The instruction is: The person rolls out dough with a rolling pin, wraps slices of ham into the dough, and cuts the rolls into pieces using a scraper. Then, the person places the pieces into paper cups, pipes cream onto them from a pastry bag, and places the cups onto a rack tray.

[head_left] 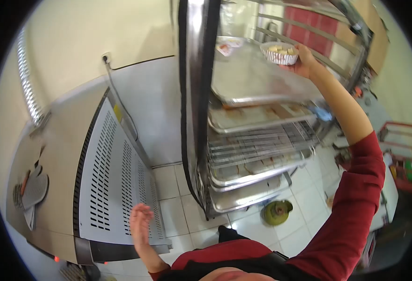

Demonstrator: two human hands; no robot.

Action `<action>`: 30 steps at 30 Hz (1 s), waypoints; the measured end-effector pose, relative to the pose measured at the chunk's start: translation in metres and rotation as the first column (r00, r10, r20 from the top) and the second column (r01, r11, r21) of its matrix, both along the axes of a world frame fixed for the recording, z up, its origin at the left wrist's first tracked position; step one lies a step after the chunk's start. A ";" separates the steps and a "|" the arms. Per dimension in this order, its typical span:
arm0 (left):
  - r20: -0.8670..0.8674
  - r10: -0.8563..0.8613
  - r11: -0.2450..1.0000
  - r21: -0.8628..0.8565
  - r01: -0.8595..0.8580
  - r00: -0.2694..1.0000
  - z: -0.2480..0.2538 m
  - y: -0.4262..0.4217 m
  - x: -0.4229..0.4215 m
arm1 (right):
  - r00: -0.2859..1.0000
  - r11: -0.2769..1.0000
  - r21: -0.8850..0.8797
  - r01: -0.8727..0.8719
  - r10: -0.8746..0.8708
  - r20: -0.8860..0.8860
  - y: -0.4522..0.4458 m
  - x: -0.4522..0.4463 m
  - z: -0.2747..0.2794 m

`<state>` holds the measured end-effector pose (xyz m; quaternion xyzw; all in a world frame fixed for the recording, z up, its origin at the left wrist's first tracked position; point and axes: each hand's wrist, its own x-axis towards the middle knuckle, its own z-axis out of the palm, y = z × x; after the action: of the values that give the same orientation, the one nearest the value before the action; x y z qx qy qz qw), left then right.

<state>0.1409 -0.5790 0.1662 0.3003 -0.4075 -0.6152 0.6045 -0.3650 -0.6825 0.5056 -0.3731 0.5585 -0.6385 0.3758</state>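
Note:
My right hand (303, 63) holds a round white fluted cup (281, 57) by its right side, with pale yellowish pieces inside. The cup is over the top metal tray (248, 77) of a tall rack; whether it touches the tray is not clear. Near the back left of that tray lies a small white and red item (225, 48). Low on the left, my left hand (141, 219) is empty with its fingers apart and slightly curled, beside the perforated metal side panel.
Below are more trays (252, 117) and a wire grid (262, 144). The rack's upright post (197, 93) stands centrally. A green gas cylinder (277, 212) is on the tiled floor. At left, a large metal appliance (51, 168) bears a grey mitt (36, 191).

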 end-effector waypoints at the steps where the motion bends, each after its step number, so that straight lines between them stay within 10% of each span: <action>1: -0.043 0.099 0.989 -0.105 -0.103 0.994 0.029 -0.001 -0.005 | 1.000 0.998 0.062 -0.013 0.013 -0.013 -0.029 -0.012 0.001; 4: -0.167 0.321 0.770 -0.527 -0.360 0.932 0.110 0.005 -0.014 | 0.998 0.993 0.104 -0.053 0.057 -0.037 -0.096 -0.040 -0.010; 9: -0.418 -0.017 0.245 -0.882 -0.402 0.908 0.233 0.039 -0.076 | 0.982 0.936 0.328 -0.129 0.168 -0.091 -0.165 -0.074 -0.025; 10: -0.244 -0.134 0.251 -0.946 -0.205 0.960 0.252 0.044 -0.087 | 0.985 0.943 0.300 -0.144 0.166 -0.047 -0.182 -0.083 -0.031; 13: 0.180 -0.132 0.868 -0.453 0.201 0.975 0.309 0.082 -0.100 | 0.985 0.958 0.257 -0.127 0.152 -0.080 -0.209 -0.089 -0.036; 20: 0.555 0.179 0.958 -0.286 -0.015 0.812 0.351 0.080 -0.155 | 0.823 0.964 0.265 -0.017 0.164 -0.544 -0.125 -0.049 0.003; 25: 0.202 -0.307 0.779 -0.508 0.368 0.930 0.333 0.055 -0.111 | 0.618 0.977 0.103 -0.185 0.198 -0.761 0.030 0.024 0.008; 30: 0.090 -0.740 0.499 -0.592 0.633 0.667 0.310 0.039 -0.063 | 0.424 0.996 -0.033 -0.080 0.005 -0.905 0.237 0.143 -0.008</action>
<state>0.0781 -0.5395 0.4759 -0.1410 -0.6037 -0.6738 0.4021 -0.2223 -0.4453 0.4974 -0.6841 0.6403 -0.3487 0.0204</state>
